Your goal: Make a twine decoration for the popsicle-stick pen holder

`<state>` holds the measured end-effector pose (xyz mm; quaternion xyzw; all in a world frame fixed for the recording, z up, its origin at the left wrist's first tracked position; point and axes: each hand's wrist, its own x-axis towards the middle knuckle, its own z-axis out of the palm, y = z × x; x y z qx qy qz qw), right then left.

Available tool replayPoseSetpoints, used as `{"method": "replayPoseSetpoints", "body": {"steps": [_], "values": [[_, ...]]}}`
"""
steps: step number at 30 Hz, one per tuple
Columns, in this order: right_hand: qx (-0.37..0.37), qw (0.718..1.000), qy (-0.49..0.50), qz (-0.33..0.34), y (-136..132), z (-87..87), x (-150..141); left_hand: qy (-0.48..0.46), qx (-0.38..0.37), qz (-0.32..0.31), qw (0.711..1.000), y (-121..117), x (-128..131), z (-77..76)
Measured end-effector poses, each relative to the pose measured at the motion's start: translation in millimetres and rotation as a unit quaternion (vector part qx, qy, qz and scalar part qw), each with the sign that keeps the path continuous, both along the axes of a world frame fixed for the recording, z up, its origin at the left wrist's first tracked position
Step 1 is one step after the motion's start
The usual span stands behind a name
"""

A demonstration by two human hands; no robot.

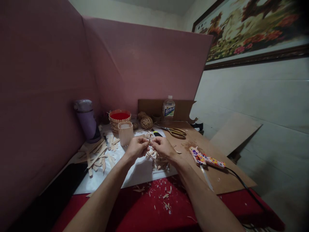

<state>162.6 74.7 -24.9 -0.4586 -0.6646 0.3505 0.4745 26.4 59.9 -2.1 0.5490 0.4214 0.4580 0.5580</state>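
Note:
My left hand [138,148] and my right hand [163,148] meet over the middle of the table. Both are closed in a pinch, fingertips almost touching. Something thin and brownish seems to pass between them, too small to name. Under the hands lies a pile of wood scraps [160,163]. A small holder of upright pale wooden sticks [126,133] stands just beyond my left hand. Behind it is a larger stick-covered container [113,124] with a red inside. A ball of twine [146,122] lies farther back.
Wooden sticks [96,153] lie scattered at left near a purple bottle [87,124]. Gold-handled scissors [177,132] and a flower-patterned glue gun [199,157] with a cord rest on the cardboard [224,178]. A clear labelled bottle [168,109] stands behind. Shavings litter the red cloth [145,212].

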Motion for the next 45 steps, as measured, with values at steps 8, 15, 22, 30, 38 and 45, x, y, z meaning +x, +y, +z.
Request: {"method": "replayPoseSetpoints", "body": {"steps": [8,15,22,30,38,45], "values": [[-0.032,0.998,-0.036,0.036,-8.2,9.6,0.5,0.156,0.115,0.053,0.98,10.9,-2.7,-13.3],[0.009,0.999,-0.014,-0.05,-5.4,10.4,0.1,0.144,0.168,0.15,0.964,7.2,-7.4,-6.2],[-0.067,0.986,0.138,-0.066,-9.7,17.0,3.5,0.093,-0.006,-0.057,0.994,-3.3,1.6,5.2],[-0.087,0.922,0.373,-0.055,-7.5,27.4,17.7,0.225,0.012,-0.151,0.962,-4.7,-4.7,-5.1],[-0.013,0.995,0.095,-0.018,-2.0,6.4,-2.9,0.093,0.142,0.139,0.976,3.1,-2.5,-0.5],[-0.036,0.999,0.032,0.017,-2.3,3.9,-4.9,0.084,0.08,0.046,0.992,4.8,2.2,-5.0]]}}
